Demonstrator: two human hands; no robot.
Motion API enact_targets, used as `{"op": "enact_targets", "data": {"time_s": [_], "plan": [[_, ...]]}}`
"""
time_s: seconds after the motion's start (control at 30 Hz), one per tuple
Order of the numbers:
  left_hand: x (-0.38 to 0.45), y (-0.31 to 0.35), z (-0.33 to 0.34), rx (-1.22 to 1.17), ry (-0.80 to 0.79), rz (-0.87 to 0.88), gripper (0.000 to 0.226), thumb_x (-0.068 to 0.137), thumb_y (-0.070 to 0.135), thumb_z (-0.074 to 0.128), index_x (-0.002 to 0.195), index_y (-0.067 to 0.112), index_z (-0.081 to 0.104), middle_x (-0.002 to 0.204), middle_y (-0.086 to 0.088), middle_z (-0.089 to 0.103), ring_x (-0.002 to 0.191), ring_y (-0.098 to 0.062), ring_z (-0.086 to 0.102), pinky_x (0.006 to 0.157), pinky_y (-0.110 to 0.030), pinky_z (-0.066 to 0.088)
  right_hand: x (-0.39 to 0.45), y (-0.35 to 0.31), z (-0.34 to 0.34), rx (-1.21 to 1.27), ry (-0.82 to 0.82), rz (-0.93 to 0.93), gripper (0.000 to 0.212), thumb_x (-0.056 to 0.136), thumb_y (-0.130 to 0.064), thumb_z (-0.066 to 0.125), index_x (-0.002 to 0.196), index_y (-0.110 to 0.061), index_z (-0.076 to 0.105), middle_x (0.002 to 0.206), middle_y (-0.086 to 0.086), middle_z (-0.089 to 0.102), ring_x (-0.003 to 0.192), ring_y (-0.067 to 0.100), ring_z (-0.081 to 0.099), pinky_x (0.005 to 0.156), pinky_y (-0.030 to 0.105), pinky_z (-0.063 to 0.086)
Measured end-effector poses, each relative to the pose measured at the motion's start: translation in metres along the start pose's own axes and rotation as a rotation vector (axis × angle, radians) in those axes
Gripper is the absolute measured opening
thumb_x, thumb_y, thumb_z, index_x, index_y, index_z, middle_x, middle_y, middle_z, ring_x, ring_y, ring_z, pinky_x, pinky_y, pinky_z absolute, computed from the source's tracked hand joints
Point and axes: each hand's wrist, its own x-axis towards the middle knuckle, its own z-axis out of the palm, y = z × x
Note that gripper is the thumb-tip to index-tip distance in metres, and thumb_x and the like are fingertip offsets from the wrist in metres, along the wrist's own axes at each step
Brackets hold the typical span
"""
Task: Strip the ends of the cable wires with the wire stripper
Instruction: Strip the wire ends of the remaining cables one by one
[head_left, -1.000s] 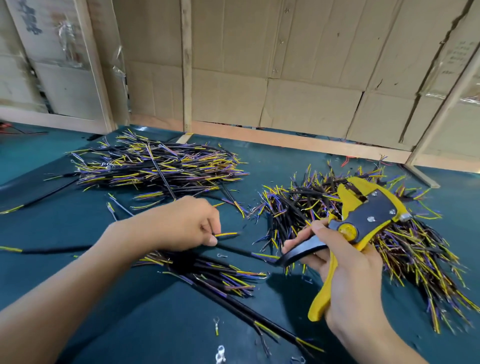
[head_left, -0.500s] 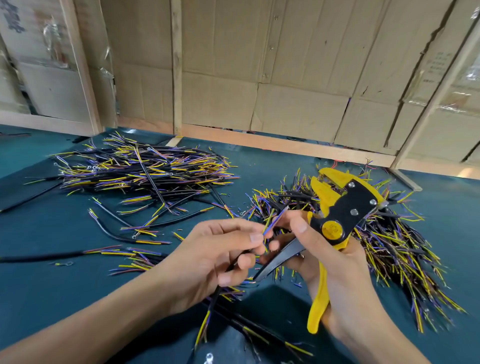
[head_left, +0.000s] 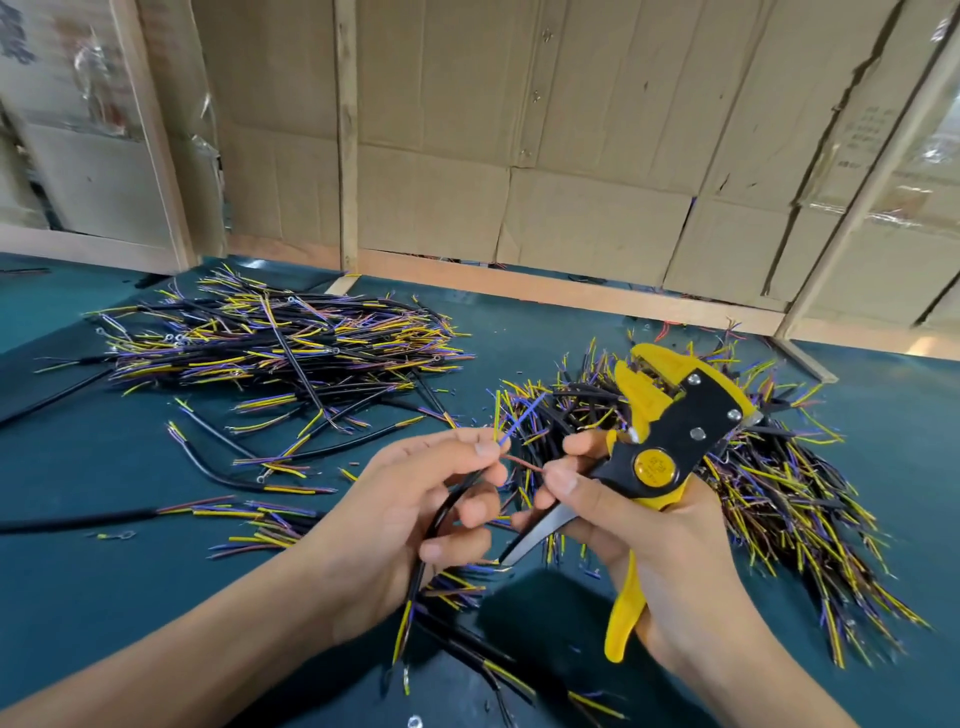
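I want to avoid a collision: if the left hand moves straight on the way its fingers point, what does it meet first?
Probably the right hand, whose fingertips pinch the brown wire just ahead of the left hand; depth is hard to judge.

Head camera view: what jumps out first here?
The yellow wire stripper held in the right hand at centre right, then the black cable gripped by the left hand beside it. Two heaps of cables lie on the green table: one far left, one right.
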Motion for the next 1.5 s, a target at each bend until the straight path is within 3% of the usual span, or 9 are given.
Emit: {"op": "enact_targets", "data": {"time_s": [0.17,0.33,0.57,0.83,1.0,1.13,1.2,1.27,1.5], "plan": [[0.002,0.0,0.0,-0.014,0.091,0.051,0.015,0.083,0.015,0.062,0.095,0.007,0.06,0.089,-0.002,0.066,0.067,-0.008,0.054,0.033,-0.016,0.021,-0.004,0.004,0.005,-0.017,0.001,0.056,0.025,0.067,-0.006,0.083,0.09,-0.003,0.075,0.082,0.024,0.069,0.069,0.044,0.067,0.066,0.05,0.06],[0.003,0.004,0.001,-0.02,0.128,0.112,0.014,0.079,0.019,0.065,0.09,0.01,0.062,0.088,-0.002,0.067,0.054,-0.006,0.046,0.033,-0.012,0.02,-0.006,0.001,0.008,0.05,-0.053,0.137,0.025,0.071,-0.009,0.082,0.089,0.004,0.071,0.074,0.025,0.063,0.064,0.038,0.064,0.066,0.054,0.058],[0.003,0.017,-0.005,-0.147,0.185,0.183,0.008,0.084,0.021,0.064,0.087,0.014,0.066,0.087,0.001,0.066,0.053,-0.003,0.035,0.03,-0.012,0.018,-0.01,-0.001,0.007,0.031,-0.243,0.327,0.035,0.074,-0.019,0.083,0.089,0.01,0.069,0.079,0.032,0.063,0.067,0.044,0.065,0.07,0.058,0.056],[0.001,0.011,0.003,-0.092,0.166,0.195,0.017,0.079,0.02,0.064,0.092,0.011,0.06,0.085,0.001,0.068,0.047,-0.003,0.038,0.03,-0.012,0.018,-0.011,0.001,0.006,0.037,-0.305,0.329,0.03,0.08,-0.019,0.08,0.09,0.008,0.07,0.079,0.03,0.064,0.069,0.044,0.066,0.071,0.059,0.056],[0.001,0.011,0.003,-0.084,0.175,0.231,0.012,0.077,0.019,0.066,0.087,0.012,0.064,0.087,-0.001,0.07,0.047,-0.003,0.039,0.031,-0.012,0.019,-0.013,0.001,0.01,-0.034,-0.212,0.299,0.03,0.07,-0.024,0.081,0.069,0.001,0.065,0.062,0.027,0.056,0.054,0.039,0.06,0.059,0.056,0.054],[-0.001,0.011,0.004,0.015,0.182,0.318,0.004,0.077,0.02,0.067,0.079,0.02,0.071,0.086,-0.004,0.07,0.049,-0.005,0.038,0.034,-0.013,0.022,-0.02,0.0,0.016,-0.126,-0.053,0.236,0.034,0.053,-0.03,0.077,0.052,-0.005,0.054,0.048,0.018,0.045,0.036,0.028,0.045,0.039,0.039,0.046],[-0.001,0.011,0.003,0.064,0.209,0.362,0.004,0.077,0.02,0.067,0.078,0.021,0.071,0.085,-0.004,0.07,0.05,-0.006,0.038,0.037,-0.013,0.023,-0.019,0.001,0.015,-0.092,-0.103,0.251,0.031,0.057,-0.027,0.079,0.057,-0.004,0.059,0.053,0.021,0.051,0.043,0.032,0.054,0.047,0.056,0.049],[0.0,0.012,0.002,0.077,0.235,0.384,0.004,0.077,0.02,0.067,0.08,0.019,0.07,0.085,-0.005,0.07,0.05,-0.007,0.037,0.037,-0.014,0.024,-0.017,0.001,0.014,-0.036,-0.177,0.259,0.027,0.067,-0.025,0.08,0.069,-0.001,0.067,0.064,0.026,0.06,0.058,0.041,0.064,0.069,0.078,0.046],[0.0,0.011,0.001,0.083,0.243,0.423,0.005,0.075,0.021,0.069,0.08,0.021,0.071,0.088,-0.006,0.069,0.049,-0.007,0.037,0.038,-0.015,0.024,-0.015,0.003,0.007,0.017,-0.258,0.268,0.03,0.075,-0.023,0.081,0.081,0.004,0.068,0.073,0.029,0.061,0.069,0.045,0.065,0.077,0.074,0.052]]}}
